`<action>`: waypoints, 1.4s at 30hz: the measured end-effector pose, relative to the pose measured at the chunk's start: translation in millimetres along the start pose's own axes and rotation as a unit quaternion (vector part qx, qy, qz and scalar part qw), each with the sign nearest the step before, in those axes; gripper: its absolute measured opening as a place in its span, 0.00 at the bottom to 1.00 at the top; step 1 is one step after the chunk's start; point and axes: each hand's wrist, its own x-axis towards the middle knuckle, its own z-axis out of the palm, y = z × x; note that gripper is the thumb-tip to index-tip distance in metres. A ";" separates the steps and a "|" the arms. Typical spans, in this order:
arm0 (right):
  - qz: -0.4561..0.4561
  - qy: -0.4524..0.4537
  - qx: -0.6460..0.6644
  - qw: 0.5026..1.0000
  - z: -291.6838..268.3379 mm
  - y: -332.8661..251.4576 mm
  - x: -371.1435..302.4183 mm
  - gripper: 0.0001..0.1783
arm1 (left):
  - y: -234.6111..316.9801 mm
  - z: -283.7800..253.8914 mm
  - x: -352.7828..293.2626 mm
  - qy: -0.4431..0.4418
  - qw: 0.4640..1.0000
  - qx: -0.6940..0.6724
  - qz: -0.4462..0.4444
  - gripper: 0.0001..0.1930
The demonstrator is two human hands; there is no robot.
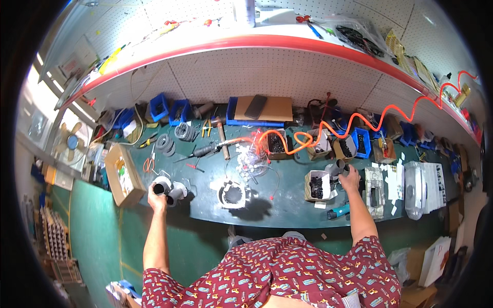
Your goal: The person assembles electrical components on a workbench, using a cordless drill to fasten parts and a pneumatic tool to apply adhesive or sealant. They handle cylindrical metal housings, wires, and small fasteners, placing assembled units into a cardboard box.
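At the left front edge of the bench, my left hand is closed round a short dark grey tube. A second grey tube lies against it; whether my fingers also hold that one I cannot tell. To the right, my right hand grips another grey tube, partly hidden by my fingers. Just left of that hand stands an open carton of small black parts. A white-rimmed round container sits on the bench between my hands.
A cardboard box stands at the left. A coiled orange air hose hangs over the right side. A hammer, pliers and blue bins lie farther back. A teal power tool rests by the front edge.
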 end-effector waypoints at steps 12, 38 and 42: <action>0.128 0.028 0.290 0.948 23.2 3.0 -209.5 0.30 | -20.6 25.3 141.7 -0.012 0.997 0.036 -0.066 0.30; 0.031 -0.649 0.594 0.473 29.3 -475.1 -284.4 0.21 | 202.9 -94.5 3.1 -0.430 0.782 -0.396 0.219 0.13; 0.089 -0.563 0.649 0.505 -7.0 -419.8 -281.1 0.14 | 231.6 -56.4 -39.8 -0.373 0.758 -0.373 0.384 0.11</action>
